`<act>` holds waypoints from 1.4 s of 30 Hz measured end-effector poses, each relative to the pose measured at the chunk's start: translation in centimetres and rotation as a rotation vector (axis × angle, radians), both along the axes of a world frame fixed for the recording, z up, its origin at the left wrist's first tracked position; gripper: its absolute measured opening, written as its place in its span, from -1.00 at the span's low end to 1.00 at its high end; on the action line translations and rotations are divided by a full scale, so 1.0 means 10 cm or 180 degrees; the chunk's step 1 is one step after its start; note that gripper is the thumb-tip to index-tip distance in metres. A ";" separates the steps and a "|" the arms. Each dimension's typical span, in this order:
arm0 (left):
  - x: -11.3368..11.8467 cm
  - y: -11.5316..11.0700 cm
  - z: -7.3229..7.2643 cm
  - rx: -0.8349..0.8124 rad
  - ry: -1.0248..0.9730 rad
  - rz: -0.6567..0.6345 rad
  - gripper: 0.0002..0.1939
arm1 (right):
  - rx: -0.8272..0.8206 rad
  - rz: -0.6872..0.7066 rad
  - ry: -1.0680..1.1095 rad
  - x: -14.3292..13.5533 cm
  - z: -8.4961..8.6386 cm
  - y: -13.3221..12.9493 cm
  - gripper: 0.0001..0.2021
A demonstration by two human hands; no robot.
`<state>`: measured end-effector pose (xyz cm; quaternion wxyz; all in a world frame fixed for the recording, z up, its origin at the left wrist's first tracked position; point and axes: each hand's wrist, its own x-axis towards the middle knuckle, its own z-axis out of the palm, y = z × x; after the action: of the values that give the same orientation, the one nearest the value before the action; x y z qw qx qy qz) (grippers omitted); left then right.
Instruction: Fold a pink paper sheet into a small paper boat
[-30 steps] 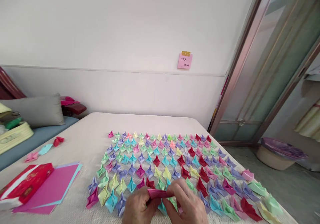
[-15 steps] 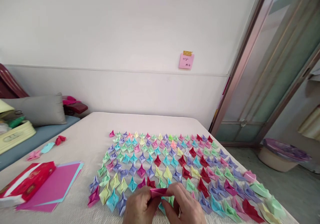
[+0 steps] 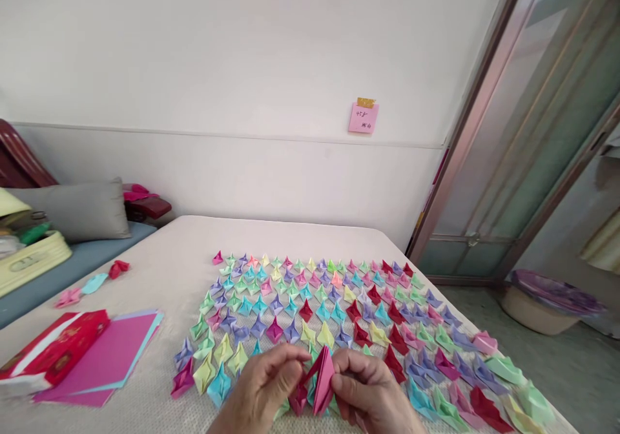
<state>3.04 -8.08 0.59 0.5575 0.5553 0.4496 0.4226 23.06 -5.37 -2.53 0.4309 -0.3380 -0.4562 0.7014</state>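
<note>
Right hand (image 3: 371,389) pinches folded pink paper (image 3: 323,382) upright.

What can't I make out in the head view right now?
All in the head view:
- Whether the left hand touches the pink folded paper: its own fingers obscure this.
- Some folded paper shapes: covered by the left hand and right hand.
- Note: writing too small.
- Yellow basket: cut off by left edge.

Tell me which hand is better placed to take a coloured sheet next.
Left, I'd judge. The left hand is nearer the coloured sheets, while the right hand pinches the pink folded paper. The red packet covers part of the sheets.
</note>
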 end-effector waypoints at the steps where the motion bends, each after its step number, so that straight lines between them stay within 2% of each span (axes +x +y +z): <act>1: -0.02 0.01 0.01 -0.0131 -0.0174 0.0140 -0.57 | -0.0161 0.0086 0.0134 -0.01 -0.02 0.01 -0.76; 3: -0.02 0.03 -0.01 -0.0403 -0.0661 0.0147 -0.63 | -0.0379 0.0277 0.0334 -0.05 -0.04 0.02 -0.74; 6: 0.04 0.06 -0.11 -0.0791 -0.1406 -0.0396 -0.69 | -0.0650 0.0350 0.0592 -0.13 -0.01 -0.01 -0.76; 8: 0.08 0.07 -0.19 -0.0925 -0.1632 -0.0563 -0.67 | -0.0765 0.0318 0.0733 -0.16 0.03 -0.04 -0.77; 11: 0.10 0.07 -0.23 -0.0990 -0.1832 -0.0564 -0.67 | -0.0849 0.0301 0.0754 -0.16 0.05 -0.06 -0.77; 19: 0.10 0.04 -0.17 -0.1325 -0.2353 -0.0556 -0.82 | -0.1068 0.0360 0.0972 -0.14 0.00 -0.05 -0.79; 25: 0.10 0.05 -0.29 -0.1304 -0.1755 -0.0297 -0.76 | -0.0866 0.0185 0.0718 -0.13 -0.04 -0.01 -0.65; 30: 0.09 0.06 -0.25 -0.1006 -0.1534 -0.0145 -0.78 | -0.0112 -0.0182 0.0063 -0.09 0.02 0.00 -0.69; 34: 0.10 0.07 -0.21 -0.0573 -0.0831 0.0027 -0.73 | 0.0486 -0.0532 -0.0308 -0.11 0.01 -0.01 -0.69; 36: 0.11 0.09 -0.21 -0.0349 -0.0674 0.0030 -0.70 | 0.0696 -0.0688 -0.0361 -0.13 -0.02 -0.01 -0.68; 39: 0.10 0.10 -0.23 0.0095 -0.0479 0.0190 -0.67 | 0.0957 -0.0695 -0.0407 -0.15 -0.04 -0.02 -0.68; 42: 0.07 0.08 -0.22 0.0612 0.0032 0.0541 -0.70 | 0.1029 -0.0697 -0.0354 -0.13 -0.04 -0.04 -0.77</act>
<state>3.78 -7.28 -1.65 0.4616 0.5683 0.4552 0.5067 21.72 -5.74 -2.94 0.5274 -0.3503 -0.5464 0.5482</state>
